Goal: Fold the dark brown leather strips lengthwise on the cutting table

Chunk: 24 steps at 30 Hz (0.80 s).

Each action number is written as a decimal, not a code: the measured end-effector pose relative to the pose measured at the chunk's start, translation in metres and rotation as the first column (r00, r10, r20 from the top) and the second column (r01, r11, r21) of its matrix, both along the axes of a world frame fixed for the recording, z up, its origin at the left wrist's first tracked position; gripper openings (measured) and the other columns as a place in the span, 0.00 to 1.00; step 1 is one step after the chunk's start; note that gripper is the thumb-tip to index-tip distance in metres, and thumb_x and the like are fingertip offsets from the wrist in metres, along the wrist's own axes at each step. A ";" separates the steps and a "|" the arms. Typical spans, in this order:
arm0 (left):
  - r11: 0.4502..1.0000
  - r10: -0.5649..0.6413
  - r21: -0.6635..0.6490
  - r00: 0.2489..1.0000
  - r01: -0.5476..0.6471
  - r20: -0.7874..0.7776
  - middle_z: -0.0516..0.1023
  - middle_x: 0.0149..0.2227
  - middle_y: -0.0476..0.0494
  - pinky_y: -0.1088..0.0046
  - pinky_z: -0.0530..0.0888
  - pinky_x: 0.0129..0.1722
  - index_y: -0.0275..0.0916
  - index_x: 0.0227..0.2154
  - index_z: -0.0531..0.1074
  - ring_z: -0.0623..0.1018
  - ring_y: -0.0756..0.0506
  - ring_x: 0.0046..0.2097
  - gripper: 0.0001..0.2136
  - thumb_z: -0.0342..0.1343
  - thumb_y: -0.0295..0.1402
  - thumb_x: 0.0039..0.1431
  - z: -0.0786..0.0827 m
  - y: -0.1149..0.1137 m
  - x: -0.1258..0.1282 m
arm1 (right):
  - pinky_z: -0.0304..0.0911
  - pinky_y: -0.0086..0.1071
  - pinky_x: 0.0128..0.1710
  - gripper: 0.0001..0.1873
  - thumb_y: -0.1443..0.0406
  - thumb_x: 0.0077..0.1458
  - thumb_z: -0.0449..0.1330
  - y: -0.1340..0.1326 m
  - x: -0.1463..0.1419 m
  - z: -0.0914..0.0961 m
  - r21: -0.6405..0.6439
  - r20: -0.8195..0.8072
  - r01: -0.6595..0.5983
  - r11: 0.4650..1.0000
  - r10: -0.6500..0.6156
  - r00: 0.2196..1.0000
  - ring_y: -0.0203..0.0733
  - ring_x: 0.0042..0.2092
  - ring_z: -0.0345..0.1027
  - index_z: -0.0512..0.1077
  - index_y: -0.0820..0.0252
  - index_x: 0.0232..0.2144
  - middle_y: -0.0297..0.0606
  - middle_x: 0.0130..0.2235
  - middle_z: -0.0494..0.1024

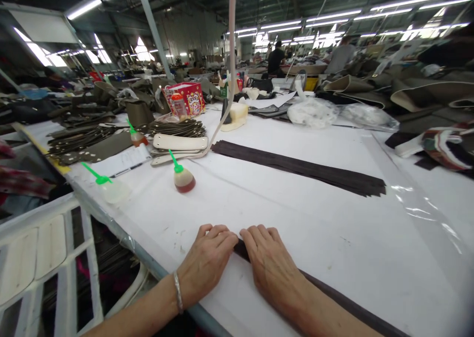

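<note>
My left hand and my right hand lie side by side near the front edge of the white table. Both rest palm down with fingers curled, pressing on one end of a dark brown strip that runs under my right forearm toward the lower right. A silver bracelet circles my left wrist. Farther back lies a stack of similar dark strips, apart from both hands. A small glue bottle with a green nozzle stands to the upper left of my left hand.
Two more green-nozzled bottles stand at the left, beside cream shaped pieces and piles of olive pieces. A red patterned box, plastic bags and clear film surround the surface. People stand far back.
</note>
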State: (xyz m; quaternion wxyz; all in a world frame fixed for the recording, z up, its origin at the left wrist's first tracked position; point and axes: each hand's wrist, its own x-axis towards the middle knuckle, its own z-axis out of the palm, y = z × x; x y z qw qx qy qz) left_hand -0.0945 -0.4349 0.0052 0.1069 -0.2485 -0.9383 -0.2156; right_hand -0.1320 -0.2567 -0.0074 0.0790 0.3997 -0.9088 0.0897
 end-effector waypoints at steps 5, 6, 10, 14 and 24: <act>0.999 -0.023 -0.047 1.000 0.022 -0.009 0.76 0.42 0.44 0.63 0.60 0.47 0.39 0.50 0.66 0.71 0.44 0.47 0.16 0.43 0.21 0.63 -0.003 -0.003 -0.003 | 0.54 0.36 0.37 0.10 0.78 0.54 0.53 0.016 -0.005 -0.004 -0.027 -0.035 -0.096 0.995 0.095 0.995 0.44 0.35 0.57 0.65 0.61 0.34 0.37 0.34 0.66; 0.998 -0.037 -0.061 0.999 0.036 -0.017 0.76 0.44 0.44 0.63 0.60 0.47 0.39 0.51 0.66 0.71 0.44 0.48 0.16 0.43 0.21 0.63 -0.003 -0.004 -0.003 | 0.54 0.36 0.37 0.09 0.78 0.55 0.54 0.020 -0.006 -0.004 -0.023 -0.039 -0.122 0.992 0.121 0.992 0.43 0.35 0.57 0.65 0.61 0.34 0.37 0.34 0.66; 0.990 -0.066 -0.129 0.997 0.060 -0.044 0.76 0.46 0.44 0.63 0.60 0.48 0.39 0.52 0.66 0.71 0.45 0.49 0.17 0.44 0.21 0.63 -0.004 -0.004 -0.002 | 0.55 0.35 0.37 0.07 0.76 0.56 0.56 0.033 -0.009 0.000 0.000 -0.009 -0.195 0.981 0.195 0.981 0.42 0.34 0.58 0.66 0.62 0.32 0.36 0.34 0.67; 0.985 -0.064 -0.164 0.997 0.055 -0.051 0.76 0.46 0.43 0.62 0.61 0.48 0.40 0.53 0.67 0.71 0.45 0.49 0.18 0.44 0.21 0.62 -0.005 -0.003 -0.002 | 0.55 0.35 0.36 0.06 0.76 0.58 0.55 0.036 -0.009 0.004 -0.004 0.018 -0.186 0.983 0.186 0.982 0.42 0.34 0.58 0.67 0.62 0.33 0.37 0.34 0.67; 0.981 -0.097 -0.169 0.995 0.091 -0.028 0.75 0.48 0.43 0.62 0.59 0.49 0.38 0.54 0.65 0.70 0.44 0.50 0.20 0.43 0.20 0.60 -0.007 -0.009 -0.004 | 0.54 0.36 0.36 0.05 0.74 0.60 0.53 0.041 -0.008 0.008 0.086 -0.022 -0.248 0.965 0.251 0.968 0.42 0.34 0.58 0.66 0.62 0.35 0.36 0.34 0.66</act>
